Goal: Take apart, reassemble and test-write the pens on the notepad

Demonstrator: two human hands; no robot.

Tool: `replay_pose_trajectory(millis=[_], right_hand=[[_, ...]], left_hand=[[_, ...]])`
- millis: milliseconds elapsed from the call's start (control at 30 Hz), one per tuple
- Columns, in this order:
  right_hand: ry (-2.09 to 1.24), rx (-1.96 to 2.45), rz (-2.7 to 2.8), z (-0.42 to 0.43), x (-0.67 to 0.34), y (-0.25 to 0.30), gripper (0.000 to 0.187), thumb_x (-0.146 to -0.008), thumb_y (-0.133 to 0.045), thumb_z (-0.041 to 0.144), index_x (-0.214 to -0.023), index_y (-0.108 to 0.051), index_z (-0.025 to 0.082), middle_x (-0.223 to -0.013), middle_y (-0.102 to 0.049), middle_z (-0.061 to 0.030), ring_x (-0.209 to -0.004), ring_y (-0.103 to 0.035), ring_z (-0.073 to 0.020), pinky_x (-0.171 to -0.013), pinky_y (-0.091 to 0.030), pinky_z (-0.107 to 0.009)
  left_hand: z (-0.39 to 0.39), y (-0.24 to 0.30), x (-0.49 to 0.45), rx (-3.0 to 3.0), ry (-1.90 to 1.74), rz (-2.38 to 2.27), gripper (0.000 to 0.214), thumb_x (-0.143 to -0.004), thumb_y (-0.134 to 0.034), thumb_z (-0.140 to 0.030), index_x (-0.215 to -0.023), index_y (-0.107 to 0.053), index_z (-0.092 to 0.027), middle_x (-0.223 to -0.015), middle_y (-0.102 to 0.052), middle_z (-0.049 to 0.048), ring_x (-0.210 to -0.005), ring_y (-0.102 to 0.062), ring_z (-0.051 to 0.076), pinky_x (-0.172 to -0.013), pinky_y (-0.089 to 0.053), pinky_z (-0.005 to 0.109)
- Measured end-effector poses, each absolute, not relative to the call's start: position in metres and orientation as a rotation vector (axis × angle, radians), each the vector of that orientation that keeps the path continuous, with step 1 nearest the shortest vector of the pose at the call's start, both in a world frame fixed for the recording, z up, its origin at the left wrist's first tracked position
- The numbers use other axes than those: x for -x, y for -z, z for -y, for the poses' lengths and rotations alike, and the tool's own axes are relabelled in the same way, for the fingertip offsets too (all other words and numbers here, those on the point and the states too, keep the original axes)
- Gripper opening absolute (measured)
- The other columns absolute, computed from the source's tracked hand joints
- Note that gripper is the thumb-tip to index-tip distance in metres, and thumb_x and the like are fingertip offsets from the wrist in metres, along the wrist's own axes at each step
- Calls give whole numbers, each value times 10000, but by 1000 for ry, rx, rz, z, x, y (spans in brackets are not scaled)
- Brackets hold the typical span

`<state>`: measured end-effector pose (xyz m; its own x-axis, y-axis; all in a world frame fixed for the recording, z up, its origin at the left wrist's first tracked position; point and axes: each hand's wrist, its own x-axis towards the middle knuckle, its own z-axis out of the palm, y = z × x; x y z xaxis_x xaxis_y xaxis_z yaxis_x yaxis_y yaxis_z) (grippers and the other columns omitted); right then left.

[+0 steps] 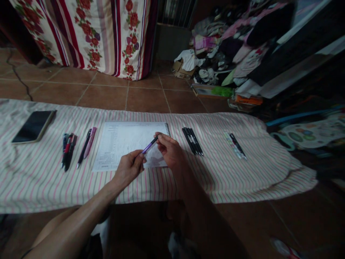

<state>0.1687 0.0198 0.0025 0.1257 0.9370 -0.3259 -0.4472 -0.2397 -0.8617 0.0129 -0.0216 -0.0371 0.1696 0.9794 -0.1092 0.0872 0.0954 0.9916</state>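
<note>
Between my hands, above a spiral notebook (134, 133), is a purple pen (148, 146) with a dark end. My left hand (130, 163) pinches its lower left end, and my right hand (169, 146) grips the dark upper end. The notebook lies flat, its wire binding on the right and a printed page showing. Right of it lies a group of black pens (192, 141). To its left are a pink pen (90, 142) and a dark pen (84, 148) side by side, then a bunch of several pens (68, 151) in dark and red colours.
A smartphone (33, 126) lies at the left of the striped cloth (167, 187). Farther right is a pair of slim pens (236, 145), one patterned. Beyond the cloth are a tiled floor (107, 93), a floral curtain (94, 36) and a heap of clothes (223, 46).
</note>
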Motion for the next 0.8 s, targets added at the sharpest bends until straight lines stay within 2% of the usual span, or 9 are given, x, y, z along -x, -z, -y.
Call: replay_pose_trajectory(millis=[233,467,633,800], right_hand=[[-1487,1127,617,-22,-171,1,195,-590,-735,300,-764,-725,210,-848,-667,18,-625,-467,-59,-513,-329,-181],[-1594,1018,616,-23,-174,-3,191,-584,-740,267,-763,-713,207,-829,-653,25,-592,-448,-51,-499,-347,-170],[-1576,1050,609,-22,-173,-4,191,-602,-728,272,-781,-719,206,-830,-665,15,-584,-461,-52,-491,-364,-167],[-1547,1076,586,-21,-170,-3,163,-624,-728,272,-776,-712,216,-873,-675,18,-608,-497,-51,-518,-400,-160]], left_hand=[[22,32,-16,-1060,-973,-1037,304,-818,-573,-432,-898,-606,-140,-648,-595,-12,-420,-472,60,-468,-388,226],[20,13,-12,-791,-827,-900,329,-743,-663,-429,-842,-616,-119,-583,-586,-4,-370,-445,51,-350,-180,192],[20,12,-13,-818,-845,-913,331,-749,-658,-442,-839,-627,-125,-578,-582,-5,-376,-438,48,-350,-191,192],[23,23,-19,-967,-980,-1064,349,-777,-613,-473,-871,-621,-137,-548,-568,-18,-408,-464,70,-388,-278,191]])
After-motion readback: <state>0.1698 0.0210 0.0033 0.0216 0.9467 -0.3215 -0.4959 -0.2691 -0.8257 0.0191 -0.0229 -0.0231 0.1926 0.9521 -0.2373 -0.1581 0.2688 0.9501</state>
